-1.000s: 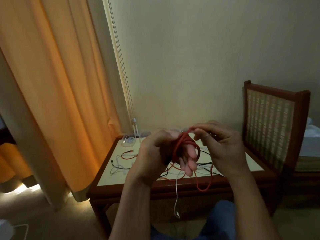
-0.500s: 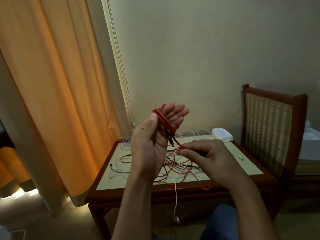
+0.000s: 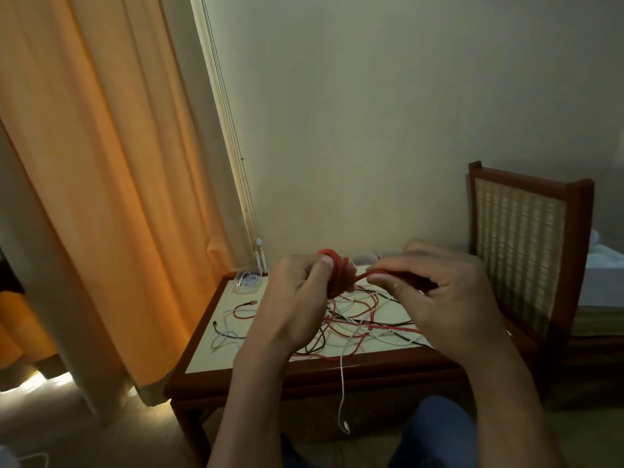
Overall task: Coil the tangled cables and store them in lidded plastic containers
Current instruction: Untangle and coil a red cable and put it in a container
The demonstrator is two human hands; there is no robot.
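- The person's left hand [image 3: 293,298] is raised above the table [image 3: 304,376]. Its fingers are curled and its thumb presses on a bundle of red cable [image 3: 337,273] looped round them.
- The right hand [image 3: 439,298] is level with it, just to the side. Thumb and forefinger pinch a strand of that same red cable, which runs taut from the bundle to the fingertips.
- Below both hands a tangle of cables [image 3: 358,319] in red, white and black lies spread over the pale tabletop. More red cable trails down into it.
- One white cable [image 3: 342,393] hangs off the front edge of the table, and its plug dangles well below the rim.
- A short red lead [image 3: 245,307] and a pale lead with a dark plug [image 3: 223,334] lie apart from the heap, towards the left side of the table.
- A clear plastic container [image 3: 249,282] sits in the far left corner of the table with a coiled white cable inside. I cannot tell whether a lid is on it.
- A wooden chair [image 3: 526,248] with a woven back stands at the right end of the table, and an orange curtain [image 3: 84,163] hangs to the left.
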